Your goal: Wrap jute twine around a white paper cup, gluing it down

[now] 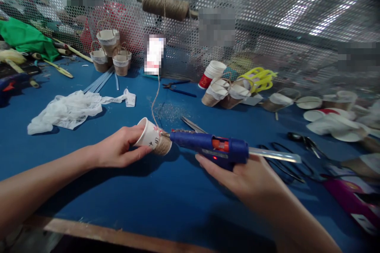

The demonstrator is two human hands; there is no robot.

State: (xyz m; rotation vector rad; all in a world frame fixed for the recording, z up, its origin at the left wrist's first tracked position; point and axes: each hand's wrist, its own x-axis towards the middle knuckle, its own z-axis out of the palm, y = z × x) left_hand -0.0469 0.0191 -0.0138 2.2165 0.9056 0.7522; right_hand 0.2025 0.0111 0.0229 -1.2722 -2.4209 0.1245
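My left hand [118,148] is closed round a small white paper cup [147,135], held on its side above the blue table. Brown twine [163,146] is wound round the cup's base, and a strand of twine [155,99] runs up from it to the spool [165,6] on the mesh wall. My right hand [237,176] grips a blue glue gun [215,148] from below. The gun's nozzle touches the twine on the cup, and a clear glue stick [274,155] pokes out of its back.
Scissors [192,124] lie just behind the glue gun. White crumpled plastic [67,110] sits at left. Finished twine-wrapped cups [108,53] stand at the back left, more cups [221,91] at centre right. Black scissors [305,142] and cup lids [308,102] lie at right. The table's wooden edge [118,235] is close below.
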